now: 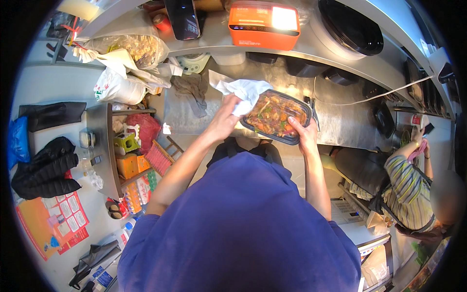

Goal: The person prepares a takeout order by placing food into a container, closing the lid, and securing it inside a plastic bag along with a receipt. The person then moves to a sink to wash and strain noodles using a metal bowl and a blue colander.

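Note:
A black plastic takeaway container [282, 109] of cooked food, with a clear lid over it, is tilted above the front of the steel counter [197, 129]. My right hand [305, 132] grips its right end, thumb on the lid and fingers out of sight beneath. In my left hand [225, 118] is a crumpled white paper napkin [250, 91], which touches the container's upper left corner. Behind my left hand, a grey cloth [191, 91] lies on the counter.
An orange label printer [264, 27] and black trays [352, 27] stand on the shelf above the counter. Below it sits a green kitchen scale [191, 64]. A white cable [372, 98] hangs at right. Far right, a person in a striped top [406, 175] stands with both hands raised.

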The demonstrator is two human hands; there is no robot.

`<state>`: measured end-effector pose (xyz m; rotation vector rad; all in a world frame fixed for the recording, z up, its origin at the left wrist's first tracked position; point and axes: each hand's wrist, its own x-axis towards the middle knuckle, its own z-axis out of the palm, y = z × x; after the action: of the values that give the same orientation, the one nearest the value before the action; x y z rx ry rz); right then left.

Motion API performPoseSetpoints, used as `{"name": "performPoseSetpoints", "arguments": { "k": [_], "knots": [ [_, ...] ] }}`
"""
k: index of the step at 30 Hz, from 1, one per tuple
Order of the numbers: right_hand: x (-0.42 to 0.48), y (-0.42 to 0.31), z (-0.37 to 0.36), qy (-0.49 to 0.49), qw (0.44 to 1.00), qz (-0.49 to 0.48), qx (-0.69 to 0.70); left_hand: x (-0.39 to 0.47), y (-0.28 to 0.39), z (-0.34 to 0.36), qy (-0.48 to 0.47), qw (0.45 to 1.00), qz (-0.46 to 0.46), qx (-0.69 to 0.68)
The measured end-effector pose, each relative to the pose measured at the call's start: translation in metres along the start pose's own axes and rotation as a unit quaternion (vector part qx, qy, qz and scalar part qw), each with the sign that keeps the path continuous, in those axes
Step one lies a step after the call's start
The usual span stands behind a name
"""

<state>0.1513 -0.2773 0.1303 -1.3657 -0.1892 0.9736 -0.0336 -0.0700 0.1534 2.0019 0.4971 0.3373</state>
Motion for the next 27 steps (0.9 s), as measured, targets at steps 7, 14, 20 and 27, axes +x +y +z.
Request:
{"name": "performPoseSetpoints", "arguments": {
  "k": [7,14,20,27],
  "knots": [
    [-0.005,0.018,0.002,0.031,0.994,0.0,0.102,0.017,0.002,-0.026,-0.024,0.922,-0.261,-0.285],
    [0.006,0.026,0.026,0.056,0.991,0.06,0.11,0.022,-0.035,0.02,0.043,0.904,-0.208,-0.37],
    [0.03,0.052,0.019,0.197,0.939,-0.15,-0.24,0.011,-0.047,0.027,0.144,0.827,-0.245,-0.485],
    [0.076,0.083,-0.016,0.153,0.981,-0.072,-0.094,0.011,-0.056,0.023,0.157,0.877,-0.23,-0.392]
  ]
}}
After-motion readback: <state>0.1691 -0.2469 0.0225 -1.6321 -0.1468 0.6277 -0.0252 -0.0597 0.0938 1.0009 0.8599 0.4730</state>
